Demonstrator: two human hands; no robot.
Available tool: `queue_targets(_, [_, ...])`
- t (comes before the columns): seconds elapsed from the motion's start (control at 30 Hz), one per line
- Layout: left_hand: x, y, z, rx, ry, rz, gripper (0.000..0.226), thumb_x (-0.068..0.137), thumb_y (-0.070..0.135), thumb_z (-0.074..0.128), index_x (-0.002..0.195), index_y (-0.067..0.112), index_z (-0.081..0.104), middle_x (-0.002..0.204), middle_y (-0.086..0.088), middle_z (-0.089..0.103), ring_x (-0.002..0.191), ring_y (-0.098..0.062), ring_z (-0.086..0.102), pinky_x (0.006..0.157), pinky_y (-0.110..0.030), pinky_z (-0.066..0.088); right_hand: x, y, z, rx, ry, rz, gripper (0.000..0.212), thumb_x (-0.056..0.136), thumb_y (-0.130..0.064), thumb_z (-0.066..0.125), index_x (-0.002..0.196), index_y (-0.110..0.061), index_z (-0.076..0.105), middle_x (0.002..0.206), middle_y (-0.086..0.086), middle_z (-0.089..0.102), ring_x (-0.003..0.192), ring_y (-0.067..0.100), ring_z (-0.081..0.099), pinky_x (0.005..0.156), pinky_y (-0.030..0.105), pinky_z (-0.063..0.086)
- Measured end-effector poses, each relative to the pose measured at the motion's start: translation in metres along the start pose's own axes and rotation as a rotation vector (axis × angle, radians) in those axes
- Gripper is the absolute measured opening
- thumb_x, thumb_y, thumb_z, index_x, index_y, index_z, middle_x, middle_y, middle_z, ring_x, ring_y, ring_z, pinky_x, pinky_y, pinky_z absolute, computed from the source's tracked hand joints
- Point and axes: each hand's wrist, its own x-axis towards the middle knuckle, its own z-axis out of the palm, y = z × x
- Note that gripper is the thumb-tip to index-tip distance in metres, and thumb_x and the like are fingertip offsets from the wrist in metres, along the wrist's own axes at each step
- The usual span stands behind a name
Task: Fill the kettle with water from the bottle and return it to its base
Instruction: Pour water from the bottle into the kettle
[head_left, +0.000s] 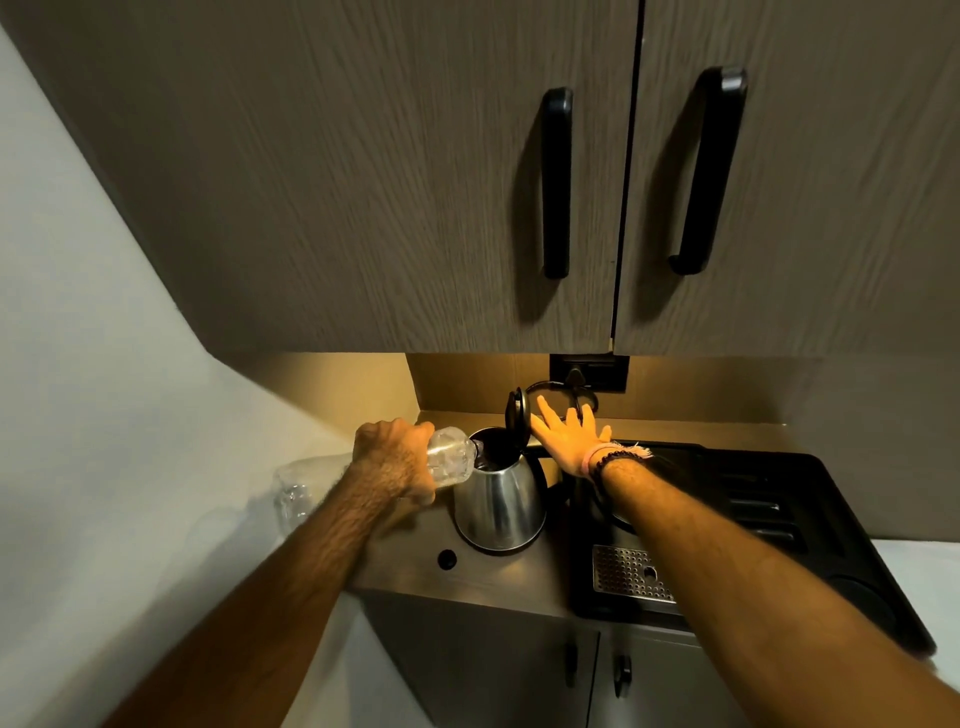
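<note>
A steel kettle (497, 501) stands on the counter with its black lid (517, 410) flipped upright. My left hand (397, 460) grips a clear plastic bottle (451, 460) that lies tilted, its neck resting in the kettle's open mouth; the bottle's bottom end shows left of my forearm. My right hand (569, 434) is spread flat just right of the raised lid, thumb close to the lid's edge, holding nothing. A round dark piece (621, 519), perhaps the kettle's base, peeks out under my right forearm.
A small black cap (447, 558) lies on the counter (519, 571) in front of the kettle. A black appliance tray with a metal drip grid (631, 574) fills the right side. A wall socket (589, 371) with plug and cable sits behind. Upper cabinets (363, 182) hang close overhead.
</note>
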Motion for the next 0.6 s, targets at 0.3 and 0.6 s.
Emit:
queue_targets(0.3, [0.003,0.002,-0.009,0.069,-0.033,0.005,0.076,0.064,0.051,0.079,0.128,0.028,0.048,0.111,-0.003,0.062,0.099,-0.022,0.060,0.083,-0.038,0.049,0.003,0.002,0.001,-0.008,0.006,0.001,0.079,0.088,-0.080,0.013,0.155,-0.043,-0.006,0.168,0.016,-0.002,0.152,0.038,-0.015,0.115,0.068,-0.009])
queue_targets(0.6, [0.002,0.003,-0.015,0.095,-0.035,0.006,0.075,0.066,0.048,0.081,0.131,0.028,0.048,0.116,-0.003,0.062,0.104,-0.023,0.059,0.089,-0.040,0.050,0.003,0.002,0.001,-0.002,0.004,-0.003,0.079,0.088,-0.079,0.013,0.155,-0.043,-0.006,0.168,0.016,-0.002,0.152,0.039,-0.014,0.115,0.069,-0.009])
